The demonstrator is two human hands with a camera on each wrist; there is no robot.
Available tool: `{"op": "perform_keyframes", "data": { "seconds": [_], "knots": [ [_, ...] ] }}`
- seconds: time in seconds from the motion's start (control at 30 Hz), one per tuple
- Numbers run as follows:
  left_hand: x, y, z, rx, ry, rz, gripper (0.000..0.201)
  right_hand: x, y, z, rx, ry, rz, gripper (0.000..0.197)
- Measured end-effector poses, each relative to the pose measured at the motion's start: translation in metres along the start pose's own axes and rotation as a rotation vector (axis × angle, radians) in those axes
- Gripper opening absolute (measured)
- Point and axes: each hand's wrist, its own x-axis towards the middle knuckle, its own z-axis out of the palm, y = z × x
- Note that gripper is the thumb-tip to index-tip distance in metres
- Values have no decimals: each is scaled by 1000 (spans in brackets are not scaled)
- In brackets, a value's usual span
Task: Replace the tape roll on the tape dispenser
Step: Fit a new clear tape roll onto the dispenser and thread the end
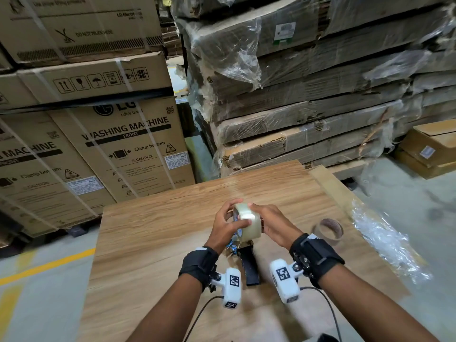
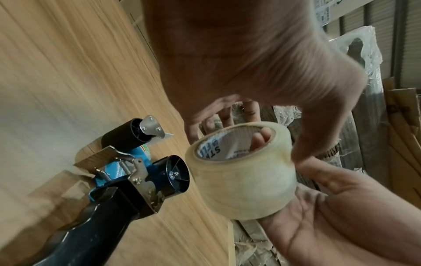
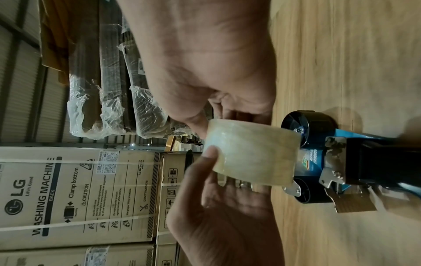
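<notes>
While both hands share the grip, the left hand (image 1: 225,224) and right hand (image 1: 270,222) curl round a clear packing tape roll (image 1: 247,222), held just above the blue tape dispenser (image 2: 127,171). Its black spindle wheel (image 2: 174,175) is bare, beside the roll. It lies on the wooden bench (image 1: 158,218), an empty cardboard core (image 1: 327,228) nearby.

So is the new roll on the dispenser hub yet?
Not yet. Both hands hold the tape roll off the dispenser; its black hub is bare.
</notes>
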Motion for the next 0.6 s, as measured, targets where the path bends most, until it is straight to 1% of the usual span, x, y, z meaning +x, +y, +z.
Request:
{"op": "perform_keyframes", "data": {
  "seconds": [0.07, 0.13, 0.17, 0.2, 0.27, 0.3, 0.33, 0.4, 0.47, 0.53, 0.6],
  "knots": [
    [1, 1, 1, -60, 33, -47, 49, -1, 1, 2, 4, -33, -46, 28],
    [2, 2, 1, -94, 30, -108, 24, -1, 3, 3, 0, -35, -89, 26],
    [2, 1, 1, -104, 21, -134, 16, -1, 4, 3, -7, -31, -101, 26],
    [1, 1, 0, -115, 15, -162, 14, 0, 5, 3, -13, -26, -104, 25],
    [-1, 1, 0, -143, 5, -197, 26, -1, 3, 3, -28, 11, -96, 23],
    [-1, 1, -1, -150, 4, -189, 35, -1, 3, 3, -30, 53, -88, 22],
    [-2, 0, -1, -146, 5, -166, 44, 0, 3, 3, -24, 106, -82, 22],
    [-2, 0, 0, -79, 8, -94, 63, 0, 5, 3, 20, 222, -83, 32],
    [-2, 3, 1, 24, -1, -26, 76, -1, 4, 3, 73, 288, -117, 35],
    [-2, 4, 2, 95, -23, 12, 80, -3, 1, 1, 66, 254, -145, 30],
    [-1, 3, 0, 140, -30, 25, 80, -5, -4, -1, 47, 192, -128, 25]
  ]
}}
